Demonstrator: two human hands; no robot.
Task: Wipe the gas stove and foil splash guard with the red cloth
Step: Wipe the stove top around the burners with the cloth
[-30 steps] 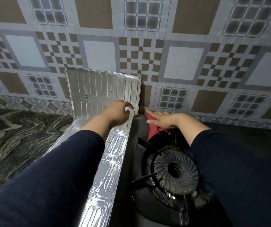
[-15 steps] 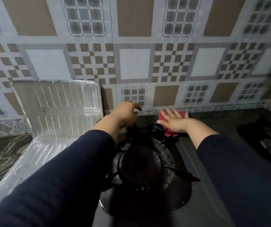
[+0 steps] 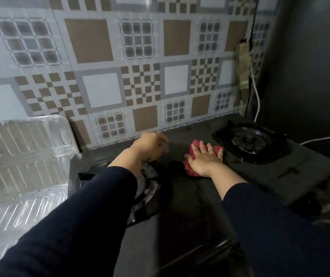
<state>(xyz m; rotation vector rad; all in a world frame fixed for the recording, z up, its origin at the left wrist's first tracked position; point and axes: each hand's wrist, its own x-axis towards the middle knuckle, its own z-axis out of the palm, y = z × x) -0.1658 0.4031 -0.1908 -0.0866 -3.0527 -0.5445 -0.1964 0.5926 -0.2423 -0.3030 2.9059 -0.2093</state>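
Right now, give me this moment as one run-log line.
phase: wiping stove top | right hand: flat on red cloth, between burners | left hand: near back edge, blurred | foil splash guard: untouched

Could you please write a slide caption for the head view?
Right hand presses red cloth onto gas stove between burners; left hand hovers beside foil splash guard.

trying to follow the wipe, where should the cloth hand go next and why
Probably a short sweep toward the right burner. The right hand lies flat on the red cloth on the dark stove top between the two burners, so the strip just ahead looks like the nearest part left. The left hand rests near the back edge, clear of that path.
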